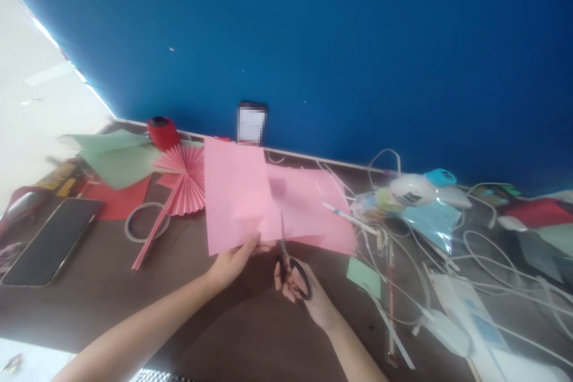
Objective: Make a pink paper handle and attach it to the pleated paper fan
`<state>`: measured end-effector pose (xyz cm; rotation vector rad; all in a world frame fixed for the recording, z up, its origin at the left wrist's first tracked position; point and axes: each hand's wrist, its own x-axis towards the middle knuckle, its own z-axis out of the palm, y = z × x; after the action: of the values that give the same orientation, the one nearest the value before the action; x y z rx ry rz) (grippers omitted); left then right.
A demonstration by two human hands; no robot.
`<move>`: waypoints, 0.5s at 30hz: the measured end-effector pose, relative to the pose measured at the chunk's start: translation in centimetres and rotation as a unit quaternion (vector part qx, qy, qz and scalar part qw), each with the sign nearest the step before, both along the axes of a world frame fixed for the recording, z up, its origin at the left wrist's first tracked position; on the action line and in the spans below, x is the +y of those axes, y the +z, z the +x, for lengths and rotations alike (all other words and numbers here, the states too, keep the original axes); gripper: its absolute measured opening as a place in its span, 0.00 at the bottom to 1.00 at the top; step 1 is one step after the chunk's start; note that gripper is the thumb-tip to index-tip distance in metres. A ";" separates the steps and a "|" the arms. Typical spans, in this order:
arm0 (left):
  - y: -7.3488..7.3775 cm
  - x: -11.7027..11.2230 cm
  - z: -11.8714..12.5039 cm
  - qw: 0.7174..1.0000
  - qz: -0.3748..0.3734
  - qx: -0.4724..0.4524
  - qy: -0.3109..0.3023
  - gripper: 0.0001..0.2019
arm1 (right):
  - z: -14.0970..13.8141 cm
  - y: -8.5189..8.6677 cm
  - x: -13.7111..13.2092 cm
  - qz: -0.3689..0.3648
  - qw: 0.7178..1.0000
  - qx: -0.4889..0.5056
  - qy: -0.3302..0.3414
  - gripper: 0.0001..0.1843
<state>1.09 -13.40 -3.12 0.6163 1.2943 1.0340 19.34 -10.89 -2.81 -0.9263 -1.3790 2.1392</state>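
In the head view, your left hand [235, 259] grips the near edge of the pink paper [237, 191], thumb on top and fingers underneath, clamped on it. The paper lies at the middle of the table [210, 328], one part to the left and a lower part reaching right. Your right hand [316, 298] holds the scissors [306, 285], its fingers curled at the handles; the blades point to the far side, over the paper's near edge. Blur keeps you from telling how wide they stand. Just left of the paper you have a pleated pink fan [192, 185], with a tape ring [129, 228] near it and a phone [54, 242] farther left. White cables [423, 286] tangle on the right, and a small green paper piece [364, 276] sits right of your right hand.
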 end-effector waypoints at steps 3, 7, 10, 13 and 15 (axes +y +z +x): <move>0.0 0.0 0.0 1.000 0.001 -0.002 -0.003 0.21 | 0.0 -0.1 0.0 0.001 1.000 -0.002 0.000 0.26; -0.1 0.1 0.1 1.000 0.013 -0.014 -0.001 0.22 | 0.0 -0.2 0.0 0.007 1.000 -0.009 -0.005 0.26; -0.2 0.1 0.1 1.000 0.016 -0.016 0.001 0.21 | 0.0 -0.3 -0.1 0.011 1.000 -0.003 -0.006 0.25; -0.3 0.1 0.1 1.000 0.009 -0.010 0.002 0.21 | 0.0 -0.2 -0.1 0.010 1.000 0.000 -0.009 0.25; -0.4 0.0 0.0 1.000 0.002 -0.006 0.002 0.21 | -0.1 -0.1 -0.1 0.008 1.000 -0.002 -0.011 0.24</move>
<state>1.12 -13.36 -3.50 0.6102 1.2824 1.0428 19.27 -10.98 -2.92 -0.9369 -1.3794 2.1078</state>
